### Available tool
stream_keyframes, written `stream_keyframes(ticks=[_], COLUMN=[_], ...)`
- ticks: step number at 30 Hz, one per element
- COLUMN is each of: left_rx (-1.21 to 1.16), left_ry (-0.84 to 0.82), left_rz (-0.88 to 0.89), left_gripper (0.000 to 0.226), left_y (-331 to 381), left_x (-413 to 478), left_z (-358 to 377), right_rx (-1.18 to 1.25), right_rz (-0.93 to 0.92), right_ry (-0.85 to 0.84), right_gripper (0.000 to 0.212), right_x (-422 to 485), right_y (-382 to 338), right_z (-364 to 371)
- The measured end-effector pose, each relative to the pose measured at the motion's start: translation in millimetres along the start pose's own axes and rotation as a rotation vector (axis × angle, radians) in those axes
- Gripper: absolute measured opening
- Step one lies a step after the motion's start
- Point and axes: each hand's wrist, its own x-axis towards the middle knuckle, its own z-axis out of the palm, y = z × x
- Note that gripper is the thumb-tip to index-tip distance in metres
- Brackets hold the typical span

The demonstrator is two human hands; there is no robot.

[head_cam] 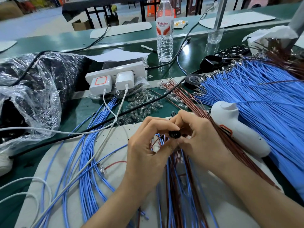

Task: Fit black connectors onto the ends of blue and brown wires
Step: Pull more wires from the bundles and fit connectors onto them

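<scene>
Black connector [174, 133] pinched in my left hand [146, 145] fingers, face toward me to sight its holes, above the blue and brown wires [172, 176]; right hand [199, 140] fingers curled against it, likely pinching a wire end, hidden.

The glue gun [238, 127] is white with orange trim; to its right spread bright blue wires [263, 99], just left of it run reddish-brown wires [181, 92], and farther left sits a black connector [174, 133]. Beyond the glue gun the surface [79, 112] is dark green, with a white power strip [125, 68] whose charger [100, 81] bears an orange-red square outline, a clear bottle [164, 46] labelled red and white, and a black pouch [233, 51] dotted white.
</scene>
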Motion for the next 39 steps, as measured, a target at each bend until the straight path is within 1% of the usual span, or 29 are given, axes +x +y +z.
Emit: stream_keyframes(ticks=[2, 6, 8, 12, 14, 17, 19, 21, 22, 24, 25, 33, 39], left_rx=[0.031, 0.116, 0.117, 0.088, 0.049, 0.005, -0.017, -0.03, -0.027, -0.009, 0.0, 0.011, 0.014], left_ry=[0.005, 0.035, 0.044, 0.047, 0.04, 0.026, 0.021, 0.021, 0.021, 0.025, 0.026, 0.034, 0.033], left_rz=[0.017, 0.069, 0.074, 0.074, 0.062, 0.066, 0.052, 0.042, 0.043, 0.055, 0.062, 0.055, 0.052], left_gripper=[0.023, 0.025, 0.024, 0.021, 0.02, 0.018, 0.018, 0.017, 0.017, 0.017, 0.017, 0.019, 0.019], left_y=[0.8, 1.1, 0.5, -2.4, -3.0, -2.9, -3.1, -3.6, -3.9, -4.0, -4.0, -5.7, -7.5], left_x=[0.7, 2.0, 2.1, 2.2, 2.8, 3.7, 4.2, 4.2, 4.1, 3.5, 3.3, 2.6, 2.7], left_z=[0.2, -1.4, -2.6, -2.6, -2.8, -2.2, -2.5, -2.7, -2.5, -1.8, -1.3, -1.0, -1.5], right_rx=[-0.024, 0.152, 0.16, 0.179, 0.216, 0.263, 0.228, 0.186, 0.157, 0.077, 0.046, -0.048, -0.071], right_rz=[0.011, 0.035, 0.018, -0.045, -0.077, -0.109, -0.111, -0.12, -0.131, -0.167, -0.184, -0.217, -0.223], right_ry=[-0.018, -0.001, 0.019, 0.029, 0.041, 0.045, 0.039, 0.033, 0.034, 0.031, 0.028, 0.046, 0.069], right_gripper=[0.017, 0.014, 0.014, 0.005, 0.007, 0.021, 0.021, 0.007, 0.005, 0.015, 0.016, 0.011, 0.011], right_x=[-1.4, -4.3, -3.5, -2.0, -3.2, -5.7, -5.6, -4.8, -4.8, -4.5, -4.5, -5.1, -5.3], right_y=[-1.0, -4.4, -4.1, -2.1, -0.9, -1.1, -0.6, 0.3, -0.2, -2.0, -2.5, -2.3, -1.9], right_z=[0.3, 2.1, 2.0, 2.5, 5.1, 6.6, 5.8, 5.0, 4.4, 3.5, 2.9, 3.5, 4.1])
